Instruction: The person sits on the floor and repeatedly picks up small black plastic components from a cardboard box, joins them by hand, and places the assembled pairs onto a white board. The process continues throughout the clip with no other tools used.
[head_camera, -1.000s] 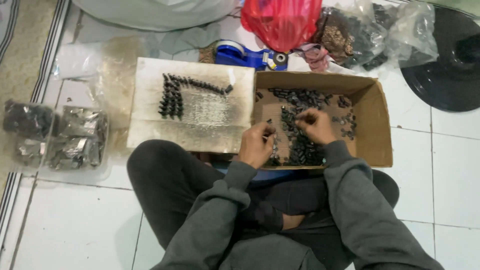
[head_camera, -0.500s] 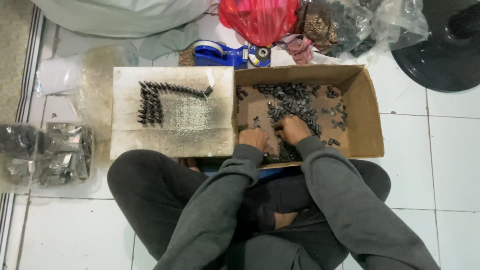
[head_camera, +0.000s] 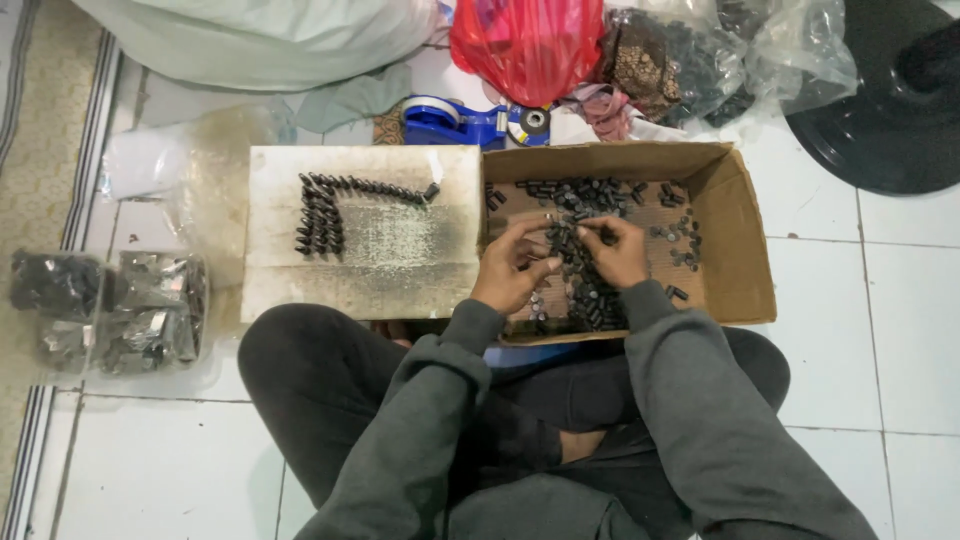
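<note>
A shallow cardboard box on the floor holds several small dark cylindrical parts. Both my hands are inside it, over the pile. My left hand has its fingers pinched around a few of the small dark parts. My right hand is curled next to it, fingertips also closed on parts from the pile. The two hands almost touch at the fingertips. To the left of the box lies a stained white board with rows of the same dark parts lined up in an L shape.
Clear plastic bags of dark parts lie at far left. Behind the box are a blue tape dispenser, a red plastic bag, more clear bags and a black round base. My crossed legs sit just before the box.
My hands moved from the box's near part toward its middle, and they have come together over the pile. The view has shifted slightly.
</note>
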